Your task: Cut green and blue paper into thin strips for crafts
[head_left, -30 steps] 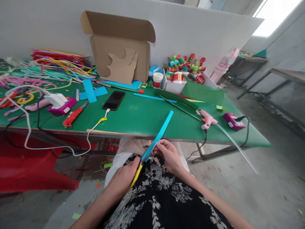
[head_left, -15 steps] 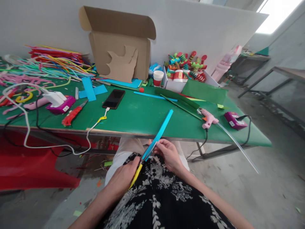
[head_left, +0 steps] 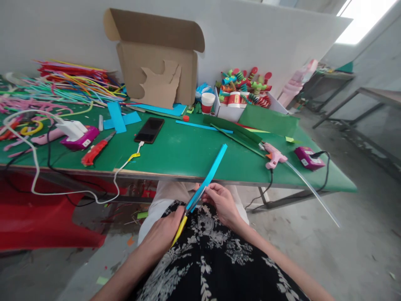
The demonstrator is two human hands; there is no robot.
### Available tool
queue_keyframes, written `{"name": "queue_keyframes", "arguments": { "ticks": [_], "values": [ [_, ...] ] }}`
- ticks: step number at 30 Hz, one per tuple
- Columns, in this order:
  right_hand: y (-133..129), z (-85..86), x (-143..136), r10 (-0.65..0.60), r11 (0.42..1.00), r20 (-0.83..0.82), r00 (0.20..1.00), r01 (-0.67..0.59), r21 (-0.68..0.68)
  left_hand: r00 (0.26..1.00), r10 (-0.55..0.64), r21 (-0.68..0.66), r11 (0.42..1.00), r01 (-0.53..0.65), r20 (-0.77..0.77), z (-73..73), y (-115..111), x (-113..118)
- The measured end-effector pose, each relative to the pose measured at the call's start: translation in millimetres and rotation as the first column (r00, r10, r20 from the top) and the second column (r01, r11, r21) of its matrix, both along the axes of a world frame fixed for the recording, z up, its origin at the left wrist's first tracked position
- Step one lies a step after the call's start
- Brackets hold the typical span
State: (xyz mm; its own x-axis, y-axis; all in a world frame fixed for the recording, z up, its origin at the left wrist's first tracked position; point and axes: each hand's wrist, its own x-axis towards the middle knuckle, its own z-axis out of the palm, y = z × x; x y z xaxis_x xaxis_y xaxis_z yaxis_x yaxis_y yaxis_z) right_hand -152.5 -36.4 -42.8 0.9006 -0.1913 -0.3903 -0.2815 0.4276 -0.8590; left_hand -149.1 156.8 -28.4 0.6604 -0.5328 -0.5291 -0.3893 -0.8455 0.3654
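Over my lap, at the table's front edge, my left hand (head_left: 166,228) is closed round a pair of scissors with a yellow handle (head_left: 179,230). Their blades lie lengthwise along a narrow blue paper strip (head_left: 214,168), whose far end reaches over the green tabletop. My right hand (head_left: 223,204) pinches the strip between thumb and fingers, close to the blade tips. The fingers of my left hand are mostly hidden beneath it, and so is part of the handle.
A phone (head_left: 149,130) on a white cable, red-handled cutters (head_left: 97,151) and crossed blue strips (head_left: 116,117) lie left. Rightward are a pink glue gun (head_left: 275,155), green sheets (head_left: 271,120) and a purple power adapter (head_left: 308,159). An open cardboard box (head_left: 188,71) stands behind.
The yellow scissors handle has shifted very slightly in my left hand. My right hand and the blue strip look the same as before.
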Motion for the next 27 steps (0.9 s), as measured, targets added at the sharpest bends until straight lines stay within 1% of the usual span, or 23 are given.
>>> {"name": "queue_keyframes", "arguments": {
  "ticks": [3, 6, 12, 18, 27],
  "values": [
    [-0.3, -0.7, 0.0, 0.001, 1.0, -0.004, 1.0, -0.001, 0.006, 1.0, 0.012, -0.011, 1.0, -0.012, 0.0, -0.1, -1.1, -0.6],
    [-0.5, -0.9, 0.2, 0.006, 1.0, -0.005, 1.0, -0.006, 0.004, 1.0, 0.019, 0.007, 1.0, -0.019, 0.002, -0.5, -1.8, -1.1],
    [-0.2, 1.4, 0.8, 0.008, 1.0, -0.01, 1.0, -0.008, 0.007, 1.0, -0.002, 0.041, 0.999, 0.001, 0.017, 0.8, -2.5, -1.3],
    [-1.0, 2.7, 0.8, 0.006, 1.0, -0.015, 1.0, -0.006, 0.002, 1.0, -0.012, 0.011, 1.0, 0.012, -0.006, 1.3, -1.1, -0.8],
    [-0.8, 4.1, 0.7, 0.0, 1.0, -0.018, 1.0, 0.0, 0.001, 1.0, -0.016, -0.013, 1.0, 0.016, 0.005, -3.1, -0.2, -0.9]
  ]
}}
